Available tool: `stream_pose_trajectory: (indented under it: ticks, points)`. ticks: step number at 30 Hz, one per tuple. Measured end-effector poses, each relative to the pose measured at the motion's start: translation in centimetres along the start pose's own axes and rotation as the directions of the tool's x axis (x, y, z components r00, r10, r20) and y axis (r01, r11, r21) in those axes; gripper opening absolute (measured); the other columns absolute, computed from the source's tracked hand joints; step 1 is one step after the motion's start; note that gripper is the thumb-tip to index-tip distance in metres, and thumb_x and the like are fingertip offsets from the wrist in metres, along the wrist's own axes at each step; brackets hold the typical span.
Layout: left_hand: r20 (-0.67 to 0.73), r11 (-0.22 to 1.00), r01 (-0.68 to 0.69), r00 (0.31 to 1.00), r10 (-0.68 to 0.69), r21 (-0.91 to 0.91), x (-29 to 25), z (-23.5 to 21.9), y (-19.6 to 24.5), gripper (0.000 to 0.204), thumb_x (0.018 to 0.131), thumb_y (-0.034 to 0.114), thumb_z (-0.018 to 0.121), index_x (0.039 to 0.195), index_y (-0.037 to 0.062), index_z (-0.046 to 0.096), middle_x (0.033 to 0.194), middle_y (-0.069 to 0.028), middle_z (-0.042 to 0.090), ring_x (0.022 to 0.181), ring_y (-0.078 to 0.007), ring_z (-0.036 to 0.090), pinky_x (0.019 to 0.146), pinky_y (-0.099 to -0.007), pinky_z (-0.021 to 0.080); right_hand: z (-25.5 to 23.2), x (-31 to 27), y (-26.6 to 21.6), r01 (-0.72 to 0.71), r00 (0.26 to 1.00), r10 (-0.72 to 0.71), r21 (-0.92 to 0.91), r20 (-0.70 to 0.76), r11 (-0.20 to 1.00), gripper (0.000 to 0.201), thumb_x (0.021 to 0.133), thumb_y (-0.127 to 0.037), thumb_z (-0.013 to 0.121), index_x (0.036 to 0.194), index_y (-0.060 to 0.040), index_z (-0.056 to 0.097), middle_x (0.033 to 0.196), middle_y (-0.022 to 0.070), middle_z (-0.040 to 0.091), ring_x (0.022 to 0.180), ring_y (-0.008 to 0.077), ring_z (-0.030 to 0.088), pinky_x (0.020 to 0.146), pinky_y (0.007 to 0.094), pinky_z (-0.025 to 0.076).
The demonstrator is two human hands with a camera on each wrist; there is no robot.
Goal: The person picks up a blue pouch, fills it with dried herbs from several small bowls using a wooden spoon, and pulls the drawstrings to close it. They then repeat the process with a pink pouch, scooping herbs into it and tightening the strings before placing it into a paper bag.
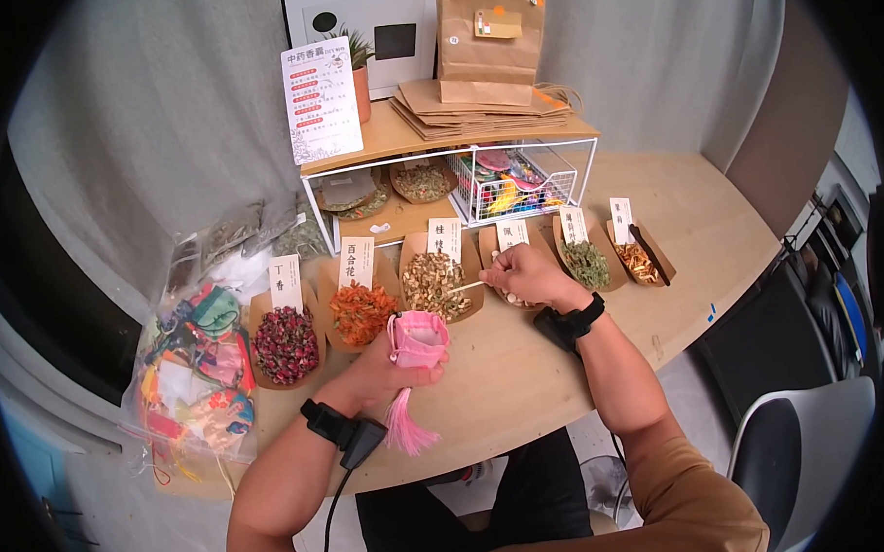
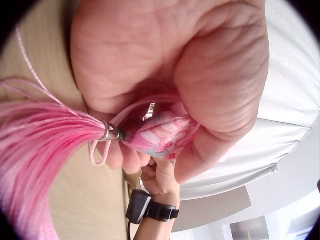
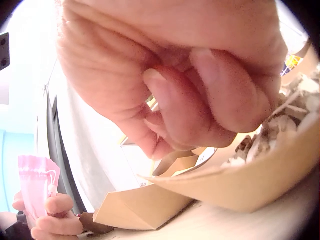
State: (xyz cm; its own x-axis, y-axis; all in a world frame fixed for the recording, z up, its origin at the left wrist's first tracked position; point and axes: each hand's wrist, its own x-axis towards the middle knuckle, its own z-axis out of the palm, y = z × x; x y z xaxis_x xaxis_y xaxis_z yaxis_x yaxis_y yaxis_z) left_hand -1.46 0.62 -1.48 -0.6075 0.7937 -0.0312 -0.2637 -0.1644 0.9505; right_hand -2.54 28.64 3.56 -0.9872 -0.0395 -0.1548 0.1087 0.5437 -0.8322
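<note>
In the head view, the left hand [image 1: 372, 374] grips a pink pouch [image 1: 420, 343], its mouth open and upward, a pink tassel [image 1: 406, 425] hanging below. The left wrist view shows the fingers curled round the flowered pouch [image 2: 165, 136] beside its tassel [image 2: 55, 142]. Above the trays to the right, the right hand [image 1: 528, 275] pinches a thin pale utensil [image 1: 468, 287]. That utensil's far end reaches into the tray of pale brown chips [image 1: 430, 274]. Curled fingers of the right hand [image 3: 175, 85] largely hide its handle in the right wrist view.
Trays of dark red buds [image 1: 287, 346], orange petals [image 1: 361, 313], green leaves [image 1: 587, 265] and yellow-brown pieces [image 1: 637, 262] line the table with label cards. A plastic bag of colourful pouches [image 1: 197, 372] lies left. Behind stands a shelf [image 1: 554, 126] with paper bags [image 1: 491, 55].
</note>
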Motion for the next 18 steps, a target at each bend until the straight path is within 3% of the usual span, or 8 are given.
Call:
stream_pose_trajectory:
  ticks: [5,11,18]
  points:
    - [-0.006,0.999,0.0,1.0,0.0,0.033,0.0,0.0,0.2,0.049,0.072,-0.003,0.075,0.116,0.0031,0.054,0.103,-0.0069,0.062,0.092,-0.0157,0.063,0.08,-0.0301,0.053,-0.1,0.6,0.7,0.039,0.999,-0.039,-0.009,-0.016,0.999,0.036,0.089,-0.025,0.068,0.062,-0.0031,0.059,0.054,0.0002,0.053,0.05,0.0079,0.045,0.048,0.0289,0.037]
    - [-0.016,1.0,0.0,1.0,0.001,0.031,0.1,-0.1,0.0,0.049,0.072,-0.003,0.075,0.116,0.003,0.054,0.102,-0.0065,0.063,0.091,-0.0154,0.063,0.079,-0.0295,0.052,0.0,0.8,1.1,0.053,0.998,-0.05,0.104,-0.024,0.993,0.038,0.09,-0.024,0.067,0.06,-0.0034,0.058,0.054,-0.0022,0.05,0.05,0.0069,0.04,0.047,0.0275,0.034]
    - [-0.017,1.0,-0.006,1.0,0.007,0.018,0.0,0.1,0.1,0.048,0.073,-0.002,0.075,0.116,0.0026,0.054,0.102,-0.0066,0.062,0.091,-0.0158,0.063,0.078,-0.0296,0.052,-0.1,1.5,2.0,0.075,0.995,-0.065,0.146,-0.069,0.986,0.032,0.092,-0.022,0.065,0.066,-0.0039,0.06,0.056,-0.0051,0.049,0.05,0.0043,0.038,0.045,0.0254,0.031]
